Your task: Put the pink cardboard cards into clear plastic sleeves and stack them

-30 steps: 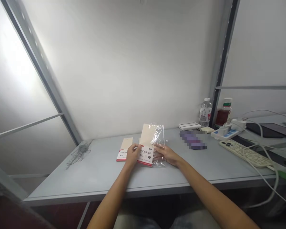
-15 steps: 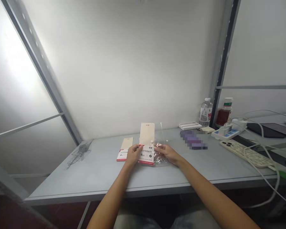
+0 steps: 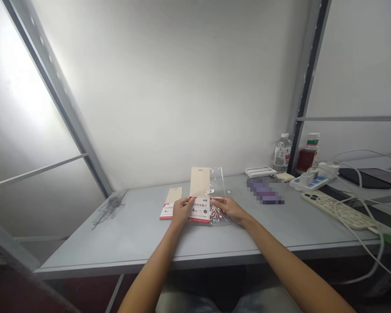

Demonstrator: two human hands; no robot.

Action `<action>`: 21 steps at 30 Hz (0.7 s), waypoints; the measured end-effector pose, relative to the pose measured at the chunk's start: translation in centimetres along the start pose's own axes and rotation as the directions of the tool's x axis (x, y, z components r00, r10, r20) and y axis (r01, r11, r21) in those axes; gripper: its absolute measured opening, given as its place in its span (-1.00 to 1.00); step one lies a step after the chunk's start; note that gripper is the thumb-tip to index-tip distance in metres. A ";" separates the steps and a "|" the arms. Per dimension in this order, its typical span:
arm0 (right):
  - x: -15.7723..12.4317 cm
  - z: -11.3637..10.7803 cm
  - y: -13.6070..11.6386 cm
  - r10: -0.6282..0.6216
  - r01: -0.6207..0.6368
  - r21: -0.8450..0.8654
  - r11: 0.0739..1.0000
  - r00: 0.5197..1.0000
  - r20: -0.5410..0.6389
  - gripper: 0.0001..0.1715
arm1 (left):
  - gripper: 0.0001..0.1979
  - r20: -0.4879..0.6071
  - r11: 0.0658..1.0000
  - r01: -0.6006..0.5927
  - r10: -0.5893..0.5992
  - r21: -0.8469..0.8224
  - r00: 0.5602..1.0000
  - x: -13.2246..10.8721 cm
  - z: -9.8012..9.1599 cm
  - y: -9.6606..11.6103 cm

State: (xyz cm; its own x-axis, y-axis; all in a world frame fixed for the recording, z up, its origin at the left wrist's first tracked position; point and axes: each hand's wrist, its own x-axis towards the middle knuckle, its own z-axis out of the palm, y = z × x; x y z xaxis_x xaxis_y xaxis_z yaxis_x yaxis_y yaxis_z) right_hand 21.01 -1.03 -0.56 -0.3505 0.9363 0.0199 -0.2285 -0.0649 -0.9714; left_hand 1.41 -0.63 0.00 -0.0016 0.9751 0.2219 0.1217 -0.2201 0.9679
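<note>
the pack [image 3: 200, 181] is held in front of the person over the desk [image 3: 124, 248], beige above, with a white, printed, red-edged band below. whether its lower edge touches the desk cannot be told. a clear bag [image 3: 219, 184] shows along its three o'clock side, wrinkled and shiny lower down; how far it wraps the pack cannot be made out.

the left hand [image 3: 181, 209] grasps the pack at its eight o'clock edge, thumb on the printed front. the right hand [image 3: 231, 210] grips the bag at four o'clock, its fingers partly seen through the film.

taking the pack as the dial's centre and the wall [image 3: 182, 95] as twelve, a second pack [image 3: 174, 195] of like look lies at nine, just beside the left hand and partly behind it. farther out at nine is a dark, thin tangle [image 3: 109, 209], too blurred to name.

at three, well apart, lies a purple thing [image 3: 266, 192], pixelated. nearer two are a white box [image 3: 260, 172], a bottle [image 3: 282, 156] and a jar [image 3: 308, 158] of red stuff. farther out at three are a power strip [image 3: 308, 181] and a patterned phone case [image 3: 334, 209], with a white cable [image 3: 382, 250] trailing toward four.
</note>
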 end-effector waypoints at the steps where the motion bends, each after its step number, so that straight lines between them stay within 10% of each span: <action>1: 0.0 0.1 0.0 0.001 -0.001 -0.002 1.000 1.000 0.005 -0.56 | -0.65 -0.008 1.000 0.005 -0.005 0.004 1.000 0.0 0.0 0.1; 21: -0.2 0.0 -0.1 -0.024 0.034 -0.082 0.996 0.993 0.112 -0.57 | -0.49 0.341 0.966 0.158 -0.082 -0.202 0.937 -1.2 0.3 1.8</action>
State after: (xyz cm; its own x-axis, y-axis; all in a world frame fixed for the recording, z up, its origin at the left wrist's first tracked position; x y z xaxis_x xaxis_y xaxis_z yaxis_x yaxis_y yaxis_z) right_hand 21.08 -1.26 -0.46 -0.4447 0.8929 0.0700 -0.1646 -0.0046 -0.9863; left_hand 1.89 -2.22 1.48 0.3268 0.9409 0.0884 -0.0834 -0.0644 0.9944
